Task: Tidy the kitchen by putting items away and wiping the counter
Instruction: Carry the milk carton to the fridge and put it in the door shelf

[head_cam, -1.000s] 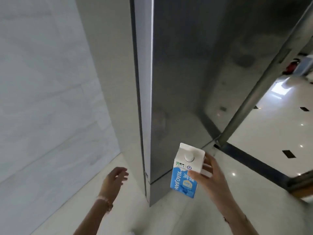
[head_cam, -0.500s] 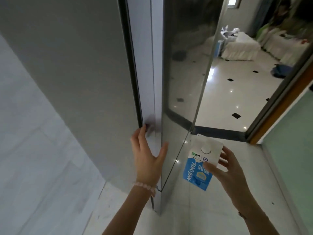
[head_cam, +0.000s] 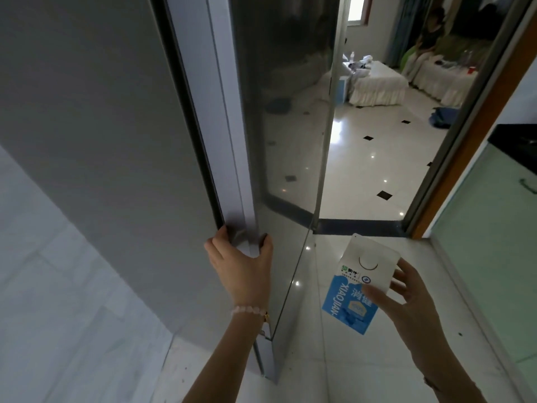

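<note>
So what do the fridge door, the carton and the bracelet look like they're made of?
Fridge door: dark, glossy glass or polished metal, since it mirrors the room and floor; which one is unclear.
Carton: coated paperboard, with folded edges, a matte printed face and a round white cap that looks plastic.
Bracelet on the left wrist: pale pink rounded beads, stone or glass, with a small gold-coloured piece.

Single head-worn wide-angle view, looking forward and steeply down. Close on fridge door [head_cam: 279,117] edge at arm's reach; tiled floor [head_cam: 363,158] stretches beyond through doorway. No second view.
</note>
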Demonstrator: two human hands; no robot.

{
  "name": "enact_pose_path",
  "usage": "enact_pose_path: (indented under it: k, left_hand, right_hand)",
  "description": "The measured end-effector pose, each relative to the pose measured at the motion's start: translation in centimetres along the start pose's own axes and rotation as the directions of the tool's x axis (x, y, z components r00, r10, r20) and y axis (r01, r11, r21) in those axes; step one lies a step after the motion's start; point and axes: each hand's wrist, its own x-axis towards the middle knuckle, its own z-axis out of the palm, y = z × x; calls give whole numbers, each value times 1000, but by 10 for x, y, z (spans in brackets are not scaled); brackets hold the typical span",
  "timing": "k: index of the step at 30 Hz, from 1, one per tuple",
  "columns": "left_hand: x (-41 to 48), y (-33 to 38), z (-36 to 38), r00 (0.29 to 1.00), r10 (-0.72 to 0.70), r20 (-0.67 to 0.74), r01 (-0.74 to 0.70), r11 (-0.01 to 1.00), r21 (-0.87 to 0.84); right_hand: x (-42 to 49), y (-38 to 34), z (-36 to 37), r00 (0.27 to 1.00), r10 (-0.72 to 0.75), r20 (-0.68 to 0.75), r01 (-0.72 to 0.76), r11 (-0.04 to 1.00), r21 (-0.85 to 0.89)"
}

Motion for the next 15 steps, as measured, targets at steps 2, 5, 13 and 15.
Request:
enact_pose_path:
  k: [2,5,13,15]
  left_hand:
    - [-1,3,3,1000,-2,-26,3,1000,14]
    - [-2,5,5,999,9,-45,-7,999,34]
    - [-25,23,14,996,-46,-74,51,996,77]
    - [-49,35,29,995,-50,-90,58,994,96]
  right_hand:
    - [3,-2,-10,1000,-4,-3,4,1000,11]
    - [13,-7,-25,1000,-17,9,17,1000,19]
    - [59,-24,-75,991,-82,107,80,997,21]
    - [69,-26,-90,984,-109,138,106,994,27]
